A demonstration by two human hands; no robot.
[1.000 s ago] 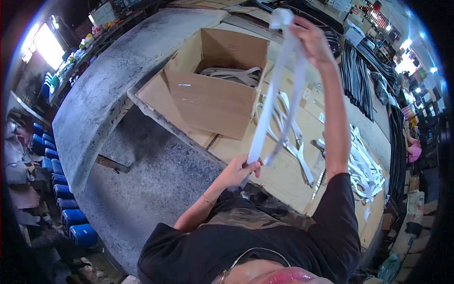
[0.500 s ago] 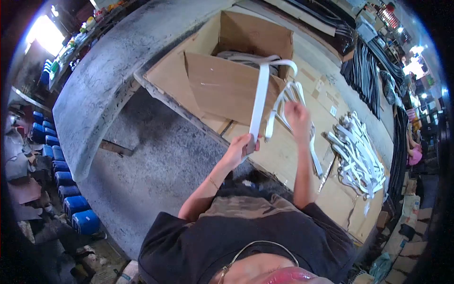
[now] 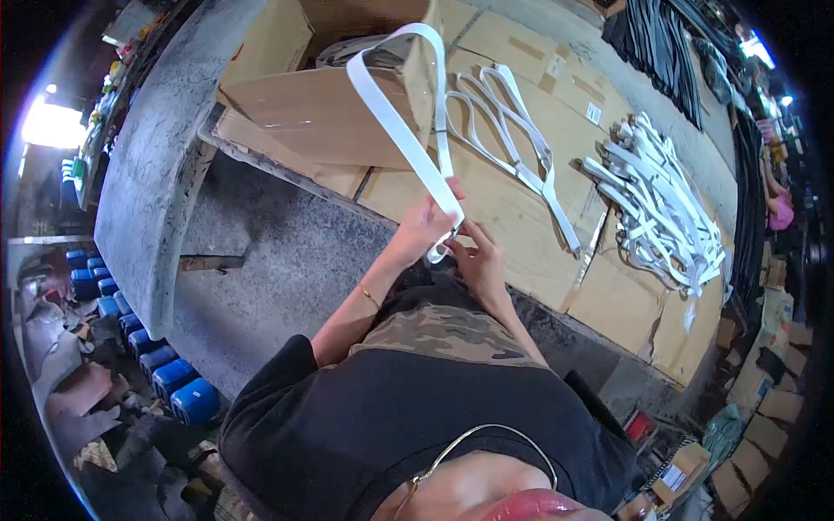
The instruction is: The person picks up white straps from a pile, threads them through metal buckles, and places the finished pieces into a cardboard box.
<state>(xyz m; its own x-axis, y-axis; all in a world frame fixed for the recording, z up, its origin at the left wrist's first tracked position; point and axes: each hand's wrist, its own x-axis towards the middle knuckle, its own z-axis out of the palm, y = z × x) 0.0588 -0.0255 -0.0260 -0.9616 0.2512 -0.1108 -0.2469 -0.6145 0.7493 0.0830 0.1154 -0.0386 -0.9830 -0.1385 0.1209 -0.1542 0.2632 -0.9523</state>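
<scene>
A long white strap [image 3: 395, 117] rises in a loop from my hands, its top curving in front of the cardboard box. My left hand [image 3: 423, 233] is closed around it near the lower end. Close beside it, my right hand [image 3: 479, 262] pinches the strap's curled lower end at waist height; the fingertips partly hide what is between them. A few white straps [image 3: 512, 143] lie spread in loops on the cardboard, to the right of the held one. Farther right sits a tangled heap of white straps [image 3: 665, 208].
An open cardboard box [image 3: 326, 122] with more straps inside stands on the cardboard-covered table [image 3: 512, 226]. Dark strips [image 3: 656, 56] hang over the far edge. Blue containers [image 3: 193, 399] line the floor at left. A person in pink [image 3: 780, 208] is at far right.
My right hand has come down and left from above the spread straps to meet my left hand at the held strap. That strap now forms a tall loop. The view has shifted.
</scene>
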